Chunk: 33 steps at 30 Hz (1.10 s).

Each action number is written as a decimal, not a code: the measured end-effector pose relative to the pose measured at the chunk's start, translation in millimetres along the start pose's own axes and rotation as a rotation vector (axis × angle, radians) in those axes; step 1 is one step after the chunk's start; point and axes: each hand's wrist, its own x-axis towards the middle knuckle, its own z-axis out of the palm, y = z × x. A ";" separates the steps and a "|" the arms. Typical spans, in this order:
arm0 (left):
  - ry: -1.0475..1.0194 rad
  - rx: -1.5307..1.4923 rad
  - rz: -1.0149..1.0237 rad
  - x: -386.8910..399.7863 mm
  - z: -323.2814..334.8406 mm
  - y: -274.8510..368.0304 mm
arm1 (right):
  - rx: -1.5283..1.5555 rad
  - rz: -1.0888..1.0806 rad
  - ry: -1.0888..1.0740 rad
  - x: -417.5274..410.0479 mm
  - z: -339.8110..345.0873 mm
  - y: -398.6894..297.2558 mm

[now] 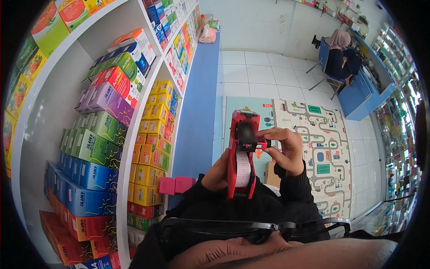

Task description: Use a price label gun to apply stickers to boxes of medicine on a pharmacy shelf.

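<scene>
My left hand (216, 173) is wrapped around the side of a red and black price labeller (242, 151), held up in front of my chest. A roll of white labels (243, 171) shows inside its red frame. On the other side, my right hand (284, 148) pinches the labeller's side knob (264, 144) between thumb and fingers. Part of the left hand's grip is hidden behind the tool. Two pink boxes (176, 185) sit close to my left forearm, beside the shelf.
White shelves (122, 188) with stacked medicine boxes (94, 201) rise on the left, along a blue counter (198, 111). A road-pattern play mat (312, 161) covers tiled floor. A seated person (339, 57) is at a blue desk (357, 94); glass display cases (399, 144) line the right.
</scene>
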 end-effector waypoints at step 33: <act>-0.263 -0.065 0.007 -1.7 -7.7 4.4 | 0.117 -0.057 -0.039 -0.4 -3.5 -4.4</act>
